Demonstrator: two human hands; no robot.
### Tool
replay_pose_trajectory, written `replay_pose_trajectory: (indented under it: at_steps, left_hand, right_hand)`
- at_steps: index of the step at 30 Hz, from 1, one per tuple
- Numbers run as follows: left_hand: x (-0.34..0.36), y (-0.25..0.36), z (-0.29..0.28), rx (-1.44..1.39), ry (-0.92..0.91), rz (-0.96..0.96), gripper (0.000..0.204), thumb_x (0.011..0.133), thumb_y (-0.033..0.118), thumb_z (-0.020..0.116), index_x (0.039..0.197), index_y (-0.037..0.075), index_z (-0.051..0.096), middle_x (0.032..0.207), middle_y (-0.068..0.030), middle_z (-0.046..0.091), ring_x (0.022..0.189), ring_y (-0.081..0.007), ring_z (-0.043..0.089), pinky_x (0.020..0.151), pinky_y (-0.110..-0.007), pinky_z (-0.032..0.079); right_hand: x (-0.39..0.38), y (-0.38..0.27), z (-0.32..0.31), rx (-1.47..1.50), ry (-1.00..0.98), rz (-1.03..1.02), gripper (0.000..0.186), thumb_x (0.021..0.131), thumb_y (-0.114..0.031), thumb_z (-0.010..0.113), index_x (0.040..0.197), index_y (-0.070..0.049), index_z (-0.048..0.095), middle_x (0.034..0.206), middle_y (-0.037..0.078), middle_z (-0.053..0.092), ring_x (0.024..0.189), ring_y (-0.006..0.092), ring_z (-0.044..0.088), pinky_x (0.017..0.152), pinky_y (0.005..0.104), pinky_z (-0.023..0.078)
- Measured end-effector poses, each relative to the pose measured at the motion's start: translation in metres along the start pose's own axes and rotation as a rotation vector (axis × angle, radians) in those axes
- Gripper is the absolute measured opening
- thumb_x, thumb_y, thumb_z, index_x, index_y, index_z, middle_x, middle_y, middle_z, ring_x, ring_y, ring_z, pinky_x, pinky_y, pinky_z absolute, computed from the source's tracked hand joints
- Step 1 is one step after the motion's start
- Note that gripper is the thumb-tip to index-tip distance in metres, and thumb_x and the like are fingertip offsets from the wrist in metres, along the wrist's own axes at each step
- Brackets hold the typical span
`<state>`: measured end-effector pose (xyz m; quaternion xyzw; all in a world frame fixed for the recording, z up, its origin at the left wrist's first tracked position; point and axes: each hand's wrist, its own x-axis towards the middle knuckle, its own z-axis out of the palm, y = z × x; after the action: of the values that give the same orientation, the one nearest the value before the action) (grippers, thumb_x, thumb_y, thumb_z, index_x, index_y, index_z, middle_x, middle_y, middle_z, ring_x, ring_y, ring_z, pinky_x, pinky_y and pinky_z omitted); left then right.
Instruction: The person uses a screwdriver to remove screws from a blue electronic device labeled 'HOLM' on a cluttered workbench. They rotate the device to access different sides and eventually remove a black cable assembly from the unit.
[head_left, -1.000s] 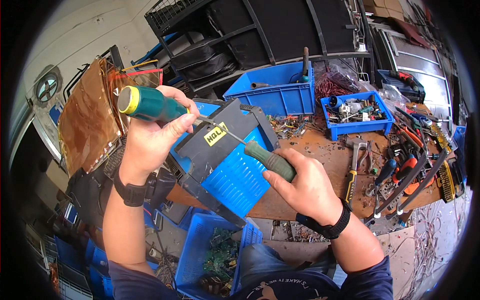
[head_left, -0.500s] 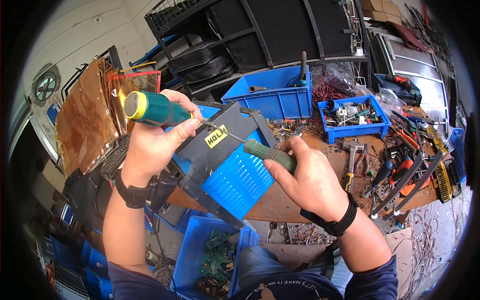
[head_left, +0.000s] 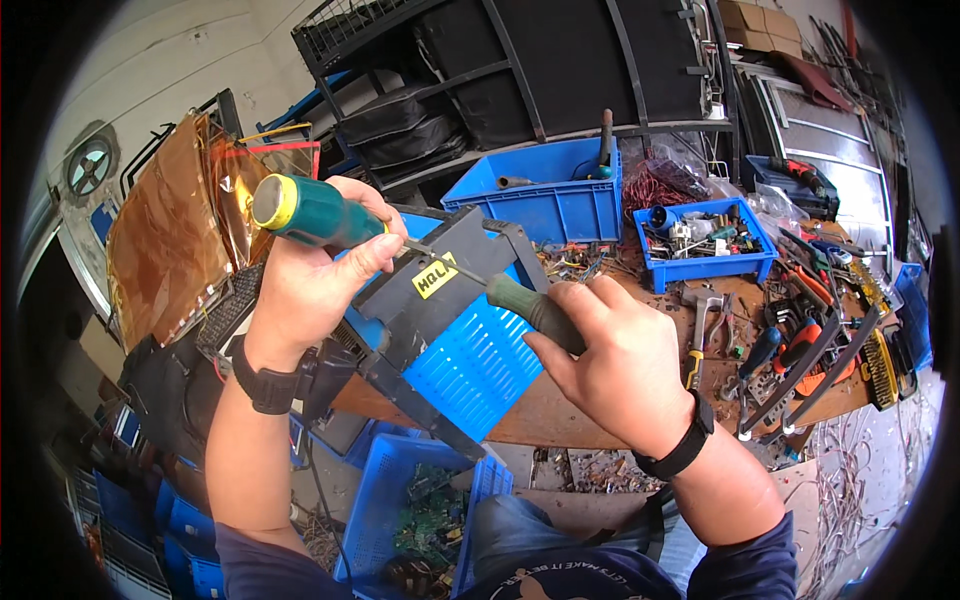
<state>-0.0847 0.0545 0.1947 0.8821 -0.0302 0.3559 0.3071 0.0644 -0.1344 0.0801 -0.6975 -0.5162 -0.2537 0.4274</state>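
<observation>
My left hand (head_left: 312, 290) is closed round a large teal screwdriver (head_left: 322, 215) with a yellow cap, held above the upper left of a black casing with blue ribbed panels (head_left: 470, 365). My right hand (head_left: 625, 365) grips a duller green screwdriver (head_left: 525, 310), whose thin shaft reaches up-left across the casing, beside a yellow label (head_left: 435, 276), toward the shaft of the teal one. Whether the two shafts touch is too small to tell. The casing rests tilted at the wooden bench's (head_left: 550, 420) left part.
Behind are a large blue bin (head_left: 530, 215) and a blue tray of small parts (head_left: 710, 260). Pliers, cutters and a hammer (head_left: 700, 340) crowd the right. Below sits a blue crate (head_left: 370, 500) of circuit boards. Copper-coloured sheets (head_left: 165, 240) lean at left, near a black rack (head_left: 520, 70).
My right hand has shifted right and its fingers have changed position on the handle, with the index finger now further over it. My left hand has moved slightly up and right.
</observation>
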Motion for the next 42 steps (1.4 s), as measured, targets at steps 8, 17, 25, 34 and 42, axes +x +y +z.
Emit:
replay_pose_trajectory:
  at_steps: [8,17,25,34,42]
  left_hand:
    - [-0.002,-0.001,0.0,-0.003,-0.009,0.013,0.021,0.085,0.01,0.071,0.099,0.004,0.057,0.088,-0.0022,0.063,0.075,-0.0097,0.058,0.069,-0.025,0.048]
    - [-0.003,-0.003,-0.002,-0.019,0.006,0.005,0.021,0.086,0.012,0.071,0.099,0.003,0.057,0.087,-0.0028,0.063,0.073,-0.0099,0.058,0.068,-0.025,0.049]
    - [-0.003,-0.006,-0.003,-0.026,0.024,0.022,0.02,0.086,0.011,0.071,0.099,0.002,0.058,0.087,-0.0034,0.062,0.072,-0.0105,0.059,0.067,-0.025,0.049]
    - [-0.003,-0.008,-0.008,-0.024,-0.007,0.02,0.026,0.088,0.015,0.07,0.105,0.004,0.053,0.092,-0.0108,0.063,0.075,-0.0161,0.06,0.069,-0.03,0.051]
    - [-0.003,-0.01,-0.008,-0.016,-0.003,0.013,0.026,0.088,0.015,0.069,0.105,0.004,0.053,0.092,-0.0109,0.063,0.075,-0.0162,0.06,0.069,-0.029,0.051]
  right_hand:
    - [0.005,0.002,-0.001,0.09,-0.044,0.112,0.032,0.08,-0.034,0.069,0.083,-0.003,0.063,0.07,0.018,0.065,0.064,0.0366,0.065,0.059,0.0443,0.052]
    - [0.016,-0.012,-0.006,0.068,-0.001,0.07,0.039,0.077,-0.028,0.075,0.1,0.0,0.061,0.079,0.019,0.065,0.071,0.0364,0.065,0.062,0.0421,0.051]
    - [0.002,-0.006,0.006,0.194,0.151,-0.103,0.05,0.07,-0.023,0.082,0.108,-0.002,0.058,0.087,0.016,0.063,0.079,0.0318,0.065,0.066,0.0376,0.051]
    - [0.007,-0.003,0.004,0.285,0.141,-0.155,0.045,0.075,-0.017,0.076,0.111,-0.002,0.054,0.09,0.015,0.057,0.075,0.0326,0.059,0.065,0.0378,0.049]
    - [0.005,-0.009,0.0,0.336,0.08,0.015,0.046,0.074,-0.006,0.075,0.112,-0.002,0.051,0.091,0.016,0.055,0.081,0.0324,0.057,0.071,0.0384,0.047]
